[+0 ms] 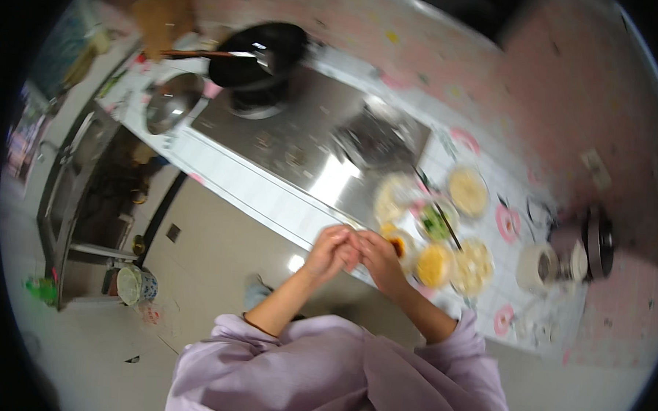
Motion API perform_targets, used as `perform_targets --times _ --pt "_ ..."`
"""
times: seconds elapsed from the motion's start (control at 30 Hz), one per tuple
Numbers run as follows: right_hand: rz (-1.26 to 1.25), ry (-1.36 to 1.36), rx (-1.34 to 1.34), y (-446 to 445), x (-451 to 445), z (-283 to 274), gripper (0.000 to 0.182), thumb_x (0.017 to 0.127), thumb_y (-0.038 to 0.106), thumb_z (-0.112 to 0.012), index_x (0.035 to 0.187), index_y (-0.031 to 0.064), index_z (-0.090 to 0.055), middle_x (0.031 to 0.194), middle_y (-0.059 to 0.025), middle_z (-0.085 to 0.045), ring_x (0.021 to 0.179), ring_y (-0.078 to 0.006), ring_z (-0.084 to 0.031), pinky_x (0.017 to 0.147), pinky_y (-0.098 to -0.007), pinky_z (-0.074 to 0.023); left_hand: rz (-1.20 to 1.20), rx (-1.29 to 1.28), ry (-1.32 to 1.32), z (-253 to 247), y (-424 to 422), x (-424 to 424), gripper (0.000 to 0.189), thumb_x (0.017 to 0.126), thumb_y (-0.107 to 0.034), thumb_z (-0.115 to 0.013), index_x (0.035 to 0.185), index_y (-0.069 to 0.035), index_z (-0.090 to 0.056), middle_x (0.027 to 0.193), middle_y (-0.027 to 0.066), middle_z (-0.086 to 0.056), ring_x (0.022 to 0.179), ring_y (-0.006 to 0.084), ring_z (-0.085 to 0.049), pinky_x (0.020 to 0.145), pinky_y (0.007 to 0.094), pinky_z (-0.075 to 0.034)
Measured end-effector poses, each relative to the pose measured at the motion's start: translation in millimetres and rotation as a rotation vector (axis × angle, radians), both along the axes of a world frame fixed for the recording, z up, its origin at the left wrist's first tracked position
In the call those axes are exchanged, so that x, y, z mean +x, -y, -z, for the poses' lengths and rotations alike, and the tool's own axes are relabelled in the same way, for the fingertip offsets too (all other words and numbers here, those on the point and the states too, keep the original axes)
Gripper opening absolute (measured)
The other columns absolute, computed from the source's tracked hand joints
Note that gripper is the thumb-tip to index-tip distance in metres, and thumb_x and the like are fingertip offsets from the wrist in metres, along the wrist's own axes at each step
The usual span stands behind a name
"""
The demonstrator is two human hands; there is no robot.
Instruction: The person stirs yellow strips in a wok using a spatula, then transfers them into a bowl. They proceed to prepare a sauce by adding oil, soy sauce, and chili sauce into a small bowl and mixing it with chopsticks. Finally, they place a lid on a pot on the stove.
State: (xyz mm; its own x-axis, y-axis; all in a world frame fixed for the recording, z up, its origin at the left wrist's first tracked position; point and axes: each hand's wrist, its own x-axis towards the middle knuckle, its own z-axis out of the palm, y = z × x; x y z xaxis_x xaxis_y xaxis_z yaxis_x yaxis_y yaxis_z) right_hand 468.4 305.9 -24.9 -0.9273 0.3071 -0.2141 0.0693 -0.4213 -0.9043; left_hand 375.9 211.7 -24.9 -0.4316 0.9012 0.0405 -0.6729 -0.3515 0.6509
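Note:
In front of my chest, by the counter's front edge, my left hand [331,251] and my right hand [379,257] meet at the fingertips. Their fingers are bent inward, and whether anything small is held between them cannot be made out. Closest to my right hand is a bowl with dark red-brown sauce [397,247]. Beside it stand a bowl of yellow food [433,266] and a plate of pale pieces [472,267]. Behind these, a bowl of chopped greens [434,221] has dark chopsticks [448,226] across it.
A steel gas stove [304,133] carries a black wok [258,53] with a wooden-handled spatula [203,54]. A steel bowl [175,104] stands to its left. At the right are a bowl of pale food [467,190] and a dark appliance [597,242]. A patterned bucket [148,286] stands lower left.

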Motion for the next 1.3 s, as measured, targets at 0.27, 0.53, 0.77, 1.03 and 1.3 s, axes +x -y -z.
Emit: perform_targets --times 0.27,0.53,0.77,1.03,1.3 --pt "-0.334 -0.158 0.176 141.6 -215.1 -37.4 0.019 0.078 0.011 -0.049 0.092 -0.0001 -0.044 0.076 -0.0107 -0.055 0.061 -0.0170 -0.055 0.057 -0.0264 -0.0464 -0.165 0.144 -0.053 -30.5 151.4 -185.6 0.036 0.085 -0.025 -0.033 0.053 -0.007 -0.033 0.040 0.0027 -0.032 0.030 0.0126 -0.031 0.030 0.0221 -0.028" --pt "-0.744 -0.204 0.139 293.9 -424.8 -77.2 0.019 0.076 0.010 -0.054 0.090 -0.0019 -0.047 0.078 -0.0090 -0.056 0.068 -0.0150 -0.057 0.067 -0.0237 -0.0442 -0.525 0.176 -0.283 -46.9 329.1 -362.4 0.043 0.084 -0.036 -0.034 0.053 -0.006 -0.034 0.042 0.0022 -0.033 0.032 0.0100 -0.033 0.032 0.0195 -0.031" --pt "-0.661 -0.254 0.438 294.6 -579.7 -84.3 0.022 0.074 0.014 -0.059 0.084 0.0005 -0.045 0.075 -0.0066 -0.055 0.068 -0.0140 -0.057 0.065 -0.0222 -0.0429 -0.444 0.195 -0.370 -68.5 333.5 -520.9 0.050 0.084 -0.045 -0.023 0.052 -0.007 -0.034 0.037 0.0014 -0.030 0.029 0.0121 -0.032 0.029 0.0197 -0.030" --pt "-0.263 -0.623 0.866 244.9 -736.2 -185.6 0.049 0.067 0.027 -0.064 0.102 0.0009 -0.040 0.091 -0.0080 -0.048 0.085 -0.0149 -0.046 0.074 -0.0270 -0.0381 -0.521 0.174 -0.714 -180.4 315.8 -694.2 0.048 0.084 -0.041 -0.027 0.069 -0.001 -0.048 0.063 0.0093 -0.052 0.053 0.0158 -0.052 0.053 0.0254 -0.044" --pt "0.281 -0.969 1.555 224.1 -828.6 -357.9 0.047 0.064 0.020 -0.061 0.099 -0.0027 -0.039 0.090 -0.0176 -0.046 0.087 -0.0282 -0.046 0.076 -0.0342 -0.0380 -0.771 -0.030 -1.065 -390.4 249.1 -838.7 0.026 0.080 -0.024 -0.046 0.096 -0.003 -0.049 0.090 0.0037 -0.051 0.080 0.0131 -0.054 0.064 0.0218 -0.043"
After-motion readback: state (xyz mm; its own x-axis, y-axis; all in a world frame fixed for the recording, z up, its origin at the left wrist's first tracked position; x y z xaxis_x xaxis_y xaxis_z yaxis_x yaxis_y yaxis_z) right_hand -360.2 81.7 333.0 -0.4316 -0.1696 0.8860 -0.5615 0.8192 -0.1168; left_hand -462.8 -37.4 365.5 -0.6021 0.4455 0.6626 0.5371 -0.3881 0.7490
